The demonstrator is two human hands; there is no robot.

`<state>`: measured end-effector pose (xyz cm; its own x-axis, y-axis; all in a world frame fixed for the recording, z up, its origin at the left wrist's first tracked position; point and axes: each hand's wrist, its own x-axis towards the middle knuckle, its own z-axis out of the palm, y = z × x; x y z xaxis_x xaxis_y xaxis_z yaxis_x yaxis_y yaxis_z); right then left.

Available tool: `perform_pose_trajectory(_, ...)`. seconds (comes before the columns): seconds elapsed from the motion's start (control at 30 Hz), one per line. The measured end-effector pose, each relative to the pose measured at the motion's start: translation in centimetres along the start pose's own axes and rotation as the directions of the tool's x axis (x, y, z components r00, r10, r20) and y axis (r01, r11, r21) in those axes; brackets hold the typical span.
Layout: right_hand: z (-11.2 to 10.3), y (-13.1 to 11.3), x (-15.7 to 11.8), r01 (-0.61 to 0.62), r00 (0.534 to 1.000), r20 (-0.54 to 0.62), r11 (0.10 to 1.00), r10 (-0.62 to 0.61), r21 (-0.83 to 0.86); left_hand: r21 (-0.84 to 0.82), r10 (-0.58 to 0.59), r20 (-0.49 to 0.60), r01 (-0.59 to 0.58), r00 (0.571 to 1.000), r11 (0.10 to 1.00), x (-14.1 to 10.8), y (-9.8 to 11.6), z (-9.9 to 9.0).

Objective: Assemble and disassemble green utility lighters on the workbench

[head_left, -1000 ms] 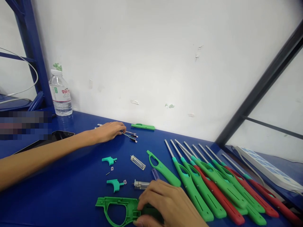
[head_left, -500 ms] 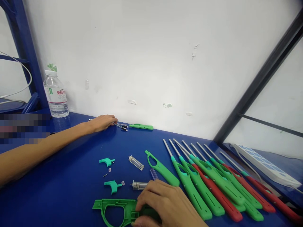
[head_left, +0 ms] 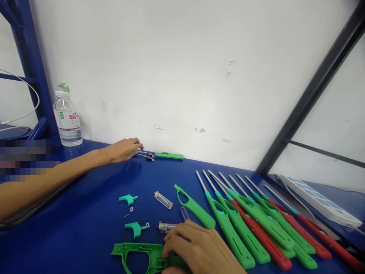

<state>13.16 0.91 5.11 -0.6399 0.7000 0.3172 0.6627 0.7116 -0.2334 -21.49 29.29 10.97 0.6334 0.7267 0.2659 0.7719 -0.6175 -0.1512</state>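
My left hand (head_left: 122,149) reaches to the wall side of the table, fingers bent over thin metal rods with black ends (head_left: 148,156); what lies between the fingertips is hidden. Close to it lies a green handle piece (head_left: 169,155). My right hand (head_left: 199,245) grips an open green lighter handle half (head_left: 156,253), its hollow inside facing up. Around this half lie two turquoise triggers (head_left: 137,229), (head_left: 128,199), clear fuel tanks (head_left: 163,200), (head_left: 167,227), a purple-tinted tank (head_left: 184,213) and another green handle half (head_left: 196,207).
Several assembled green and red long-neck lighters (head_left: 232,232) lie in a row on the right. A water bottle (head_left: 68,121) stands at the back left. A white power strip (head_left: 319,199) is beyond the dark frame post (head_left: 308,91). Tiny parts (head_left: 126,215) lie near the triggers.
My left hand's fingers have lifted and shifted slightly at the metal rods. The rod end that stuck out behind this hand no longer shows. My right hand stays on the green handle half.
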Motion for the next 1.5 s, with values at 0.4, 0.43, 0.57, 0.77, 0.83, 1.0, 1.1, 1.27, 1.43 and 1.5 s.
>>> perform_pose_trajectory(0.4, 0.8, 0.6, -0.3, 0.126, 0.970, -0.209, 0.992, -0.126, -0.009, -0.090, 0.302, -0.072, -0.308, 0.950, 0.947, -0.6, 12.4, -4.0)
perform_pose_trajectory(0.43, 0.7, 0.5, -0.3, 0.135, 0.968, -0.210, 0.991, -0.135, -0.016, -0.117, 0.333, -0.062, -0.339, 0.941, 0.934, -0.2, 13.7, -3.9)
perform_pose_trajectory(0.57, 0.0, -0.2, -0.1, 0.193, 0.939, -0.278, 0.979, -0.202, -0.057, -0.237, 0.460, 0.001, -0.447, 0.888, 0.863, 1.5, 17.7, -3.0)
perform_pose_trajectory(0.77, -3.3, -1.1, -0.9, 0.153, 0.932, -0.329, 0.988, -0.150, -0.017, -0.374, 0.548, 0.134, -0.470, 0.826, 0.800, 3.0, 19.3, -1.6)
perform_pose_trajectory(0.83, -4.7, -1.0, -1.6, 0.103, 0.934, -0.341, 0.994, -0.104, -0.019, -0.383, 0.535, 0.169, -0.446, 0.827, 0.809, 3.0, 18.9, -1.5)
perform_pose_trajectory(1.0, -7.9, 0.5, -3.3, -0.079, 0.907, -0.422, 0.985, 0.008, -0.152, -0.349, 0.460, 0.269, -0.359, 0.846, 0.866, 2.8, 16.6, -1.5)
perform_pose_trajectory(1.1, -9.2, 1.9, -3.2, -0.168, 0.900, -0.434, 0.952, 0.043, -0.255, -0.306, 0.401, 0.279, -0.315, 0.872, 0.898, 2.5, 15.3, -1.4)
perform_pose_trajectory(1.27, -12.0, 4.5, -0.2, -0.348, 0.937, -0.170, 0.852, 0.304, -0.392, -0.255, 0.355, 0.231, -0.295, 0.906, 0.921, 1.5, 13.7, -1.1)
perform_pose_trajectory(1.43, -14.7, 7.6, 4.1, -0.366, 0.915, -0.019, 0.807, 0.403, -0.463, -0.230, 0.316, 0.210, -0.268, 0.925, 0.936, 0.1, 11.7, -1.4)
perform_pose_trajectory(1.5, -14.7, 8.9, 6.0, -0.347, 0.907, 0.045, 0.804, 0.419, -0.483, -0.225, 0.308, 0.207, -0.262, 0.929, 0.938, -0.3, 11.1, -1.5)
